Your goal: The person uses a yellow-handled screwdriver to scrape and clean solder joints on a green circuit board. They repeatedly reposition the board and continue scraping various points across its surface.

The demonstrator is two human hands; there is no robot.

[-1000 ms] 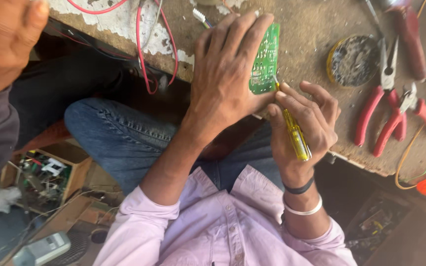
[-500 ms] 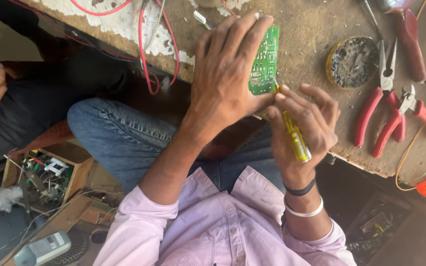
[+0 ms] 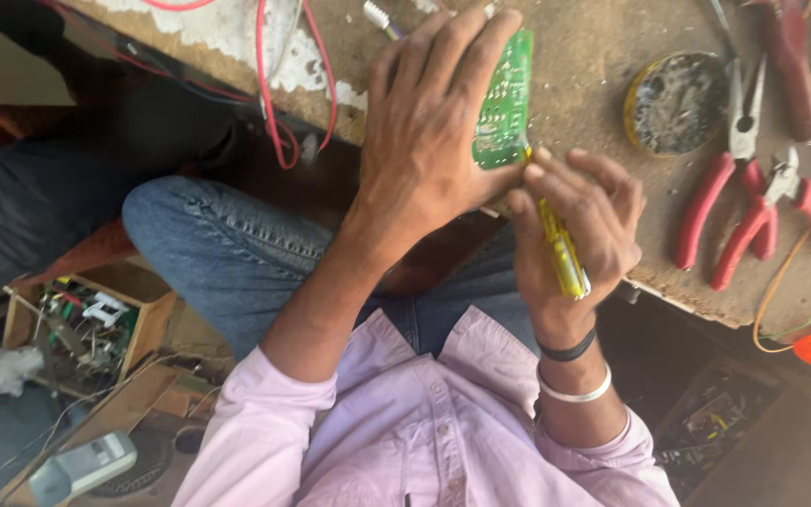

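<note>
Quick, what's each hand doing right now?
Left hand: closed on the green circuit board.
Right hand: closed around a yellow screwdriver.

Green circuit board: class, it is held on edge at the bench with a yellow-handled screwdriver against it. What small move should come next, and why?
Probably a small, steady turn of the yellow-handled screwdriver by the right hand. Its tip already meets the lower edge of the green circuit board, and the left hand braces the board on edge over the bench. What the tip touches is hidden.

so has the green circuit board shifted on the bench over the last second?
No. The green circuit board sits just as far left of the round tin, still on edge under the left hand.
</note>
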